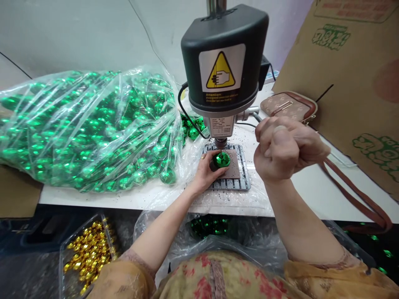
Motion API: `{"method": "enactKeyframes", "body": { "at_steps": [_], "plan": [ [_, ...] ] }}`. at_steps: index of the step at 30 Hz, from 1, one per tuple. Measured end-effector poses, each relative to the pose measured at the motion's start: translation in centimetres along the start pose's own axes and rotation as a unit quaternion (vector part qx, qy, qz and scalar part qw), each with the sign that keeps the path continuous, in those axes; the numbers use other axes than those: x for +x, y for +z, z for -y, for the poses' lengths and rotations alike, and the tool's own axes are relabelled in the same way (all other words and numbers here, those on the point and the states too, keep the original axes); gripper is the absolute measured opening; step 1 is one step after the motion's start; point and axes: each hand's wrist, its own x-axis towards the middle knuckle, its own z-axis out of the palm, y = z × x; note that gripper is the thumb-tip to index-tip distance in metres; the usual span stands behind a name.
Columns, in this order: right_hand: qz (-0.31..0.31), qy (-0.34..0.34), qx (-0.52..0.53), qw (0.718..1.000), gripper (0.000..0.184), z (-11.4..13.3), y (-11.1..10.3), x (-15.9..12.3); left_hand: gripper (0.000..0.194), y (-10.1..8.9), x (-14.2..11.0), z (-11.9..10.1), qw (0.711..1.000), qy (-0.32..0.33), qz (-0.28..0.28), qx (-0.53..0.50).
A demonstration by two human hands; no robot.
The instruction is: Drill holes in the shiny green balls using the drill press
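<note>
Through the head camera I view my 2 forearms, both bare and converging from the lower corners. Left forearm [170, 220]: slanted forward and inward, with the left wrist [193, 189] low and nearly straight. Left hand [207, 171]: thumb [220, 172] and index finger [212, 154] bowed toward each other in a grasp. Right forearm [302, 224]: leaning inward. Right hand [285, 147]: curled into a fist, higher and nearer the camera.

white table [311, 195] lit brightly and evenly, glints thrown by plastic bag [93, 128] and green balls [168, 175], floor [18, 270] left in shadow, carton [349, 95] stretched by wide-angle distortion, lower corners softened by blur
</note>
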Motion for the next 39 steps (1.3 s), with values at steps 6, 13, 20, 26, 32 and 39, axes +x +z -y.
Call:
{"method": "enactKeyframes", "body": {
  "at_steps": [6, 13, 20, 26, 32, 39],
  "plan": [
    [0.039, -0.03, 0.026, 0.998, 0.051, -0.4, -0.9, -1.1, 0.052, 0.1, -0.1, 0.2, 1.0, 0.006, -0.005, -0.004],
    [-0.017, 0.064, 0.02, 0.998, 0.051, 0.7, 1.4, 2.3, 0.053, 0.2, 0.3, -0.3, 0.999, -0.029, -0.012, -0.02],
    [0.001, 0.143, 0.042, 0.989, 0.044, 1.0, 2.3, 5.1, 0.049, -1.8, -5.4, -3.6, 0.997, 0.055, -0.017, 0.05],
    [0.007, 0.136, 0.051, 0.989, 0.047, 1.0, 2.1, 4.7, 0.033, -3.1, -14.1, -3.7, 0.873, 0.376, 0.198, 0.238],
    [-0.005, 0.119, 0.052, 0.992, 0.043, 0.5, 1.9, 4.6, 0.02, -5.4, -10.1, -2.0, 0.907, 0.371, 0.049, 0.195],
    [-0.027, 0.138, 0.02, 0.99, 0.047, 0.7, 1.9, 4.4, 0.027, -7.9, 8.3, 4.0, 0.974, 0.029, -0.056, 0.218]
  ]
}}
